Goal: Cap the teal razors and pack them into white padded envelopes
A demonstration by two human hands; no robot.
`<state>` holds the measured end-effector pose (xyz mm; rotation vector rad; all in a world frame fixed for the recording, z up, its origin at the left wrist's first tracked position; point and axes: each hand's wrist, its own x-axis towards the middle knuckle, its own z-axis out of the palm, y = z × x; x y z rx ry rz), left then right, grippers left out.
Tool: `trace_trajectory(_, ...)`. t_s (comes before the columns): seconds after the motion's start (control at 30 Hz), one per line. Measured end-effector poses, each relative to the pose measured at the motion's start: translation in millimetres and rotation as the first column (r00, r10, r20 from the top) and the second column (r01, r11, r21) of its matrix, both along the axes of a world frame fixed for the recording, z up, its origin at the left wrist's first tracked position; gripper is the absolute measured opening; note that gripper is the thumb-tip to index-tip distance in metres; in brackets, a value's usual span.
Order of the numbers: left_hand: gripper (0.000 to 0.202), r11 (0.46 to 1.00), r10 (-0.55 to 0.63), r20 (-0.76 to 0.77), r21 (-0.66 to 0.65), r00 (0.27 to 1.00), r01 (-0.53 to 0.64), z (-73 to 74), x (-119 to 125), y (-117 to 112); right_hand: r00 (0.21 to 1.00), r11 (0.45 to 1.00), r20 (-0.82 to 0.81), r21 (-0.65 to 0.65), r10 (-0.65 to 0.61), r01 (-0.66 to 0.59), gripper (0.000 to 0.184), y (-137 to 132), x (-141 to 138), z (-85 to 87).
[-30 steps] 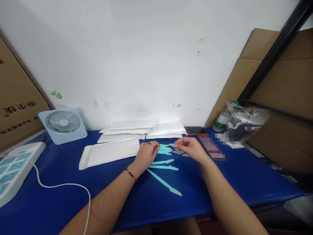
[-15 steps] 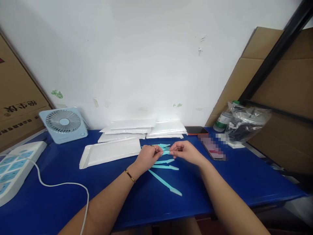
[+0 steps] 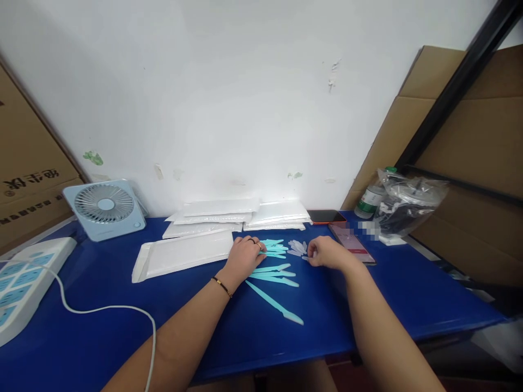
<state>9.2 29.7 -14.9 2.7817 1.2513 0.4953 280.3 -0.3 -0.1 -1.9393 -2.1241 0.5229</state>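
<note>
Many blue-green sticks (image 3: pixel 274 249) lie in a heap right at the fingertips of the left hand (image 3: pixel 245 257). The left hand is bent over them and touches them, but I can't tell if it grips 1. The right hand (image 3: pixel 328 252) is just across from it, and the 2 hands do not touch. Its fingers are curled in close together by some small see-through bits (image 3: pixel 297 247), which lie between the 2 hands. I can't tell if the right hand pinches 1 of those bits. More blue-green sticks (image 3: pixel 273 302) are spread out on the near side of the left hand. A white packet (image 3: pixel 186 256) lies just left of the left hand, and piles of white packets (image 3: pixel 220 208) lie past both hands. A phone (image 3: pixel 353 245) lies just past the right hand, and a phone with an orange edge (image 3: pixel 327 217) is a bit farther off. A bottle (image 3: pixel 371 201) and a clear bag (image 3: pixel 412 204) are to the right of the right hand. A blue fan (image 3: pixel 107 209) is well to the left of the left hand.
</note>
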Motion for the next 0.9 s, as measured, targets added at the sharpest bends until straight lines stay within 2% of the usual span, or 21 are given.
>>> trace_trajectory(0.17,0.017,1.000,0.007,0.045,-0.007,0.999,-0.007,-0.9,1.9,1.1,0.999,0.999,-0.026,0.007,0.045,-0.044,0.011,-2.1,-7.4,0.7)
trace_trajectory(0.23,0.018,1.000,0.022,0.092,-0.024,0.996,-0.020,1.7,1.6,0.0,0.993,0.999,-0.111,0.022,0.042,-0.039,0.011,-2.5,-8.1,2.2)
trace_trajectory(0.27,0.018,0.999,0.031,0.125,-0.037,0.992,-0.026,3.4,1.3,-0.6,0.978,0.999,-0.207,0.040,0.035,-0.027,0.012,-2.6,-9.1,3.7)
trace_trajectory(0.33,0.017,0.996,0.048,0.214,-0.085,0.976,-0.030,6.4,0.3,-1.7,0.875,0.995,-0.482,0.095,0.032,0.016,0.020,-3.0,-13.7,8.1)
trace_trajectory(0.4,0.017,0.984,0.071,0.319,-0.178,0.945,-0.014,8.0,-0.5,-2.5,0.678,0.987,-0.733,0.144,0.053,0.078,0.030,-3.6,-21.9,13.5)
trace_trajectory(0.47,0.019,0.962,0.099,0.410,-0.271,0.907,0.018,7.9,-0.9,-3.1,0.512,0.978,-0.857,0.155,0.063,0.137,0.033,-4.5,-32.3,17.5)
trace_trajectory(0.53,0.019,0.944,0.121,0.473,-0.327,0.873,0.047,7.1,-0.9,-3.2,0.434,0.977,-0.899,0.135,0.050,0.166,0.032,-5.4,-42.4,18.9)
trace_trajectory(0.7,0.021,0.927,0.143,0.532,-0.368,0.835,0.076,5.9,-0.5,-2.6,0.412,0.984,-0.909,0.127,0.066,0.123,0.032,-6.5,-54.5,15.1)
trace_trajectory(0.9,0.021,0.922,0.129,0.540,-0.375,0.832,0.100,5.3,-1.2,-2.4,0.422,0.966,-0.902,0.181,0.089,0.184,0.030,-5.4,-49.8,15.1)
